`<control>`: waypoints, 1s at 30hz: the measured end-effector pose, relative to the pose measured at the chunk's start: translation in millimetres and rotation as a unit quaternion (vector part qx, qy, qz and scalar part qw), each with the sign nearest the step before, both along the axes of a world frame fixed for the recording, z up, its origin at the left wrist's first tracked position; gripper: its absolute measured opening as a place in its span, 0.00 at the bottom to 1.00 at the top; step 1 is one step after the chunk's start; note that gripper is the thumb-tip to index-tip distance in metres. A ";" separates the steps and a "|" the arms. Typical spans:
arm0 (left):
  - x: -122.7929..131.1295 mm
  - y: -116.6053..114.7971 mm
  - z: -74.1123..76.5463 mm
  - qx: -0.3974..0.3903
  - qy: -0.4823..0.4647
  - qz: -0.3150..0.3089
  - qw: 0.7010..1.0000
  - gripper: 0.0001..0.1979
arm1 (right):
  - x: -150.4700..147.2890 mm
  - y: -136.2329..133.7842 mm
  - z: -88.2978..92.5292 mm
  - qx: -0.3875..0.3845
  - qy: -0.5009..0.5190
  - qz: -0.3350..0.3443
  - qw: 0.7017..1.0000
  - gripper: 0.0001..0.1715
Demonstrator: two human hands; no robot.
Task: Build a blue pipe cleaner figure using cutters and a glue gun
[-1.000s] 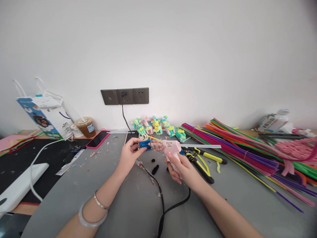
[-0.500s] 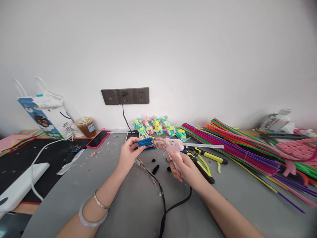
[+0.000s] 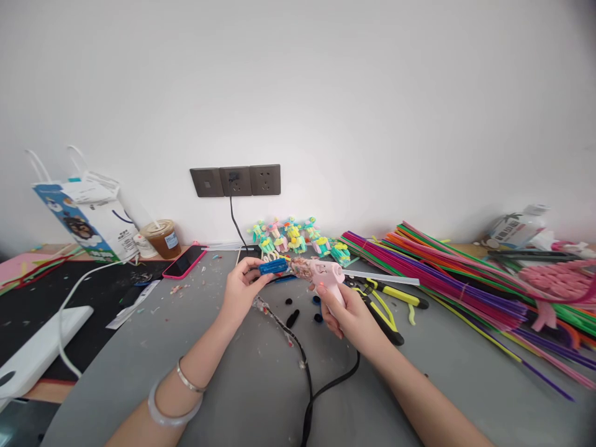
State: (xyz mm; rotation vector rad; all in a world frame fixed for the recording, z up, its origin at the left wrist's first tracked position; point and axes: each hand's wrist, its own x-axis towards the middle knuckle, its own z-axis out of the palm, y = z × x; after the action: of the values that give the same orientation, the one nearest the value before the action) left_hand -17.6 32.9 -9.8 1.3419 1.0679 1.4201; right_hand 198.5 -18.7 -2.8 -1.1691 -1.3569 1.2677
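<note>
Between the thumb and fingers of my left hand is a small blue fuzzy piece, apparently bent pipe cleaner. My right hand grips a pink hot glue gun by its handle, a finger at the trigger. The gun's crusted nozzle points left, close to the blue piece; whether they touch I cannot tell. From the gun's back sticks a long clear glue stick. Small black pieces and dark blue ones lie on the grey mat beneath.
Colourful pipe-cleaner figures stand by the wall. Yellow-black pliers and bundled pipe cleaners lie to the right. Black cords cross the mat. Leftward are a pink-edged phone, an iced drink and a paper bag.
The glue gun has shifted slightly, its back end dipping left and its nozzle drawing a little away from the blue piece. My left hand stays nearly still.
</note>
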 end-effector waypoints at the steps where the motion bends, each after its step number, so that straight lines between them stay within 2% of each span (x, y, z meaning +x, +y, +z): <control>1: 0.1 0.0 -0.2 -0.001 -0.002 0.003 1.000 0.16 | -0.1 0.1 0.3 -0.001 0.003 -0.005 1.000 0.32; 6: 2.4 -1.9 0.4 -0.013 -0.005 -0.004 1.000 0.16 | 1.4 1.9 -1.0 0.004 0.046 -0.007 0.999 0.29; 11: 3.7 -2.7 0.7 -0.010 0.026 -0.019 0.999 0.16 | 3.2 0.9 -1.8 -0.018 0.111 0.059 0.992 0.29; 17: 3.3 -1.6 -2.0 -0.009 0.036 -0.039 0.999 0.14 | 1.0 -0.4 -7.3 -0.050 0.116 0.119 0.985 0.30; 30: 3.3 -2.3 -2.7 0.007 0.048 -0.049 0.998 0.11 | -0.9 -1.2 -3.2 -0.058 0.097 0.120 0.986 0.31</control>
State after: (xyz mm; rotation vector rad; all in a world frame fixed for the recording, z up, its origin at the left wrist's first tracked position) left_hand -14.3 30.5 -12.4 1.4657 1.0401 1.3050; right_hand 197.5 -19.9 -6.0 -0.9509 -1.3221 1.6083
